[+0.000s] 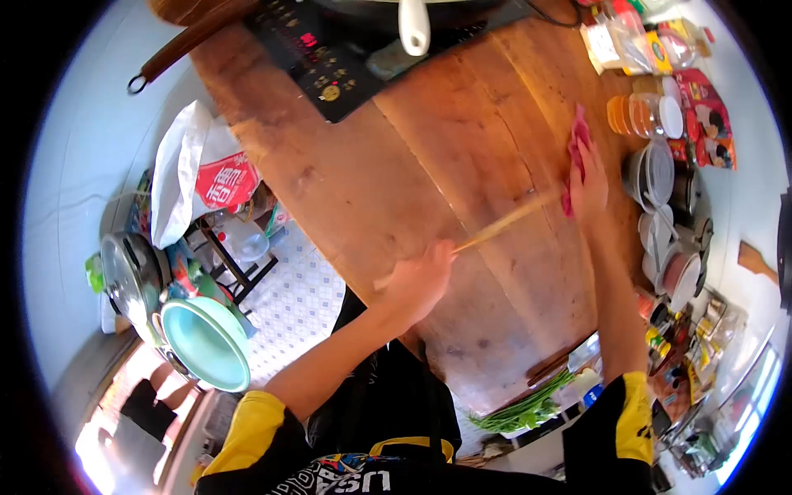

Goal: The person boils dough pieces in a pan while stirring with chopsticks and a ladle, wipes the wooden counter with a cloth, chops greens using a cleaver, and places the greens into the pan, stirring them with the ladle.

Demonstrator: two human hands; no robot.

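My left hand is closed around what look like long wooden chopsticks, held low over the wooden tabletop. Their far end is blurred and points toward my right hand. At the table's right side, my right hand is closed on a dark pink cloth, which is bunched under the fingers against the wood. The far end of the chopsticks comes close to this cloth; whether they touch I cannot tell.
An induction cooktop with lit red digits carries a pan with a white handle. Jars, lidded tubs and bottles line the right edge. Green onions lie near the front. A mint basin stands lower left, below a white bag.
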